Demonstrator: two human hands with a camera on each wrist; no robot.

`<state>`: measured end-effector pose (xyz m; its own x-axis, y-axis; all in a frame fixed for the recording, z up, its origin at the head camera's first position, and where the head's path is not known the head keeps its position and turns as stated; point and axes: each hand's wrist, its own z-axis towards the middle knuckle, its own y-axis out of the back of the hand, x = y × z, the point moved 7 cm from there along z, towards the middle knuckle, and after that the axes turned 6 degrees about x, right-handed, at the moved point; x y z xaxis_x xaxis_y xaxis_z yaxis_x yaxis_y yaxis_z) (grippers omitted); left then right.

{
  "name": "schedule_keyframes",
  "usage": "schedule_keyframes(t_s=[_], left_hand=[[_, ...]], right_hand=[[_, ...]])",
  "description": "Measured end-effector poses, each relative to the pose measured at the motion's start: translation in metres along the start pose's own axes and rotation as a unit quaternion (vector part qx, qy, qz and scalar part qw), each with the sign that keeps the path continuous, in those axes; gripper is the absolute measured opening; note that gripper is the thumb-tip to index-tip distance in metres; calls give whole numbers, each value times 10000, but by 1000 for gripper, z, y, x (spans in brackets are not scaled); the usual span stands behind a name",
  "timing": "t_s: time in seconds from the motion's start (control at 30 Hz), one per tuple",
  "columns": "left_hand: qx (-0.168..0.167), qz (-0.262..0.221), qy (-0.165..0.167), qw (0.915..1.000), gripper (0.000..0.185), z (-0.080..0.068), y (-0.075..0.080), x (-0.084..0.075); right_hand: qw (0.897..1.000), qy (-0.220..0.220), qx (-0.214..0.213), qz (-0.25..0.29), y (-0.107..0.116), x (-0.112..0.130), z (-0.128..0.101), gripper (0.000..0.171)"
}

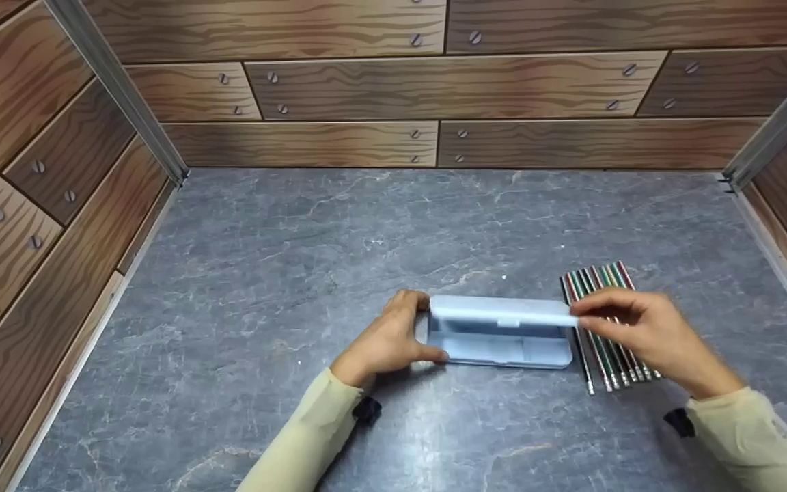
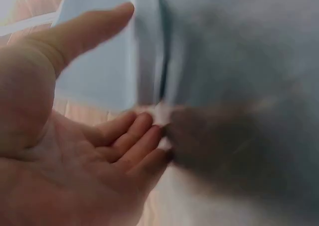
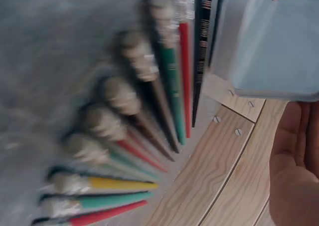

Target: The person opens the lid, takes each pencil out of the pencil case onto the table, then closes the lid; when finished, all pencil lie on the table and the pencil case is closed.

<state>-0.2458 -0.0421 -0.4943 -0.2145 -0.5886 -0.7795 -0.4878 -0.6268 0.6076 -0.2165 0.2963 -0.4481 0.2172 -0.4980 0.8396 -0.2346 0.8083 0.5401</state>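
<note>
A light blue pencil case lies on the grey marbled tabletop, its lid raised on edge along the far side. My left hand clasps the case's left end, thumb in front and fingers behind. In the left wrist view its fingers touch the blue case. My right hand pinches the right end of the lid. A row of several coloured pencils lies just right of the case, partly under that hand. The right wrist view shows the pencils blurred, beside the case.
The grey tabletop is boxed in by wood-patterned walls at the back and on both sides, with metal corner posts. Both cream sleeves come in from the near edge.
</note>
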Motion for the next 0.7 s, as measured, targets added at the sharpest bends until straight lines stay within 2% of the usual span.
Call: schedule_keyframes(t_s=[0.13, 0.3, 0.47, 0.7], left_hand=[[96, -581, 101, 9982, 85, -4, 12, -1], [233, -1111, -262, 9932, 71, -5, 13, -9], [122, -862, -559, 9946, 59, -2, 7, -12], [9, -587, -679, 9960, 56, 1, 1, -12]], right_hand=[[9991, 308, 141, -250, -8, -3, -7, 24], [9981, 343, 96, -504, -15, -6, -8, 23], [9947, 386, -146, -946, -22, -2, -4, 27], [9867, 636, -486, -1413, -32, 1, -3, 35]])
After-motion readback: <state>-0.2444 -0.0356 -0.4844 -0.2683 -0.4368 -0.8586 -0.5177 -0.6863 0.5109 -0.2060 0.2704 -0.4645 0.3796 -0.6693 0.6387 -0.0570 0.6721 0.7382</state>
